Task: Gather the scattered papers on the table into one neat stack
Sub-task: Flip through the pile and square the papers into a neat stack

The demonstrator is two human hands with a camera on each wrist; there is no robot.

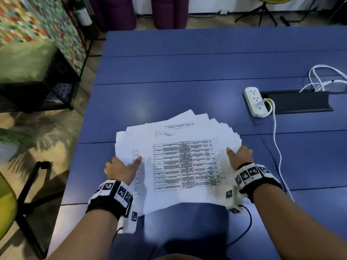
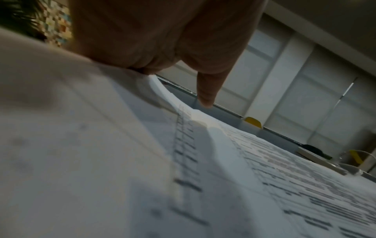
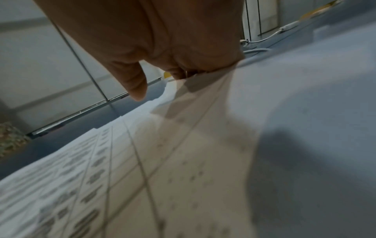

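Papers [image 1: 180,158] sit as a loose fan near the front-centre of the blue table [image 1: 187,72], far corners splayed to the right, near edge overhanging the table lip. Left hand [image 1: 123,168] grips the fan's left edge, thumb on top and fingers tucked under; right hand [image 1: 240,156] grips the right edge the same way. Sheets look light, limp and slippery against each other, so I judge they are best taken by opposite side edges and squeezed inward, then tapped square.
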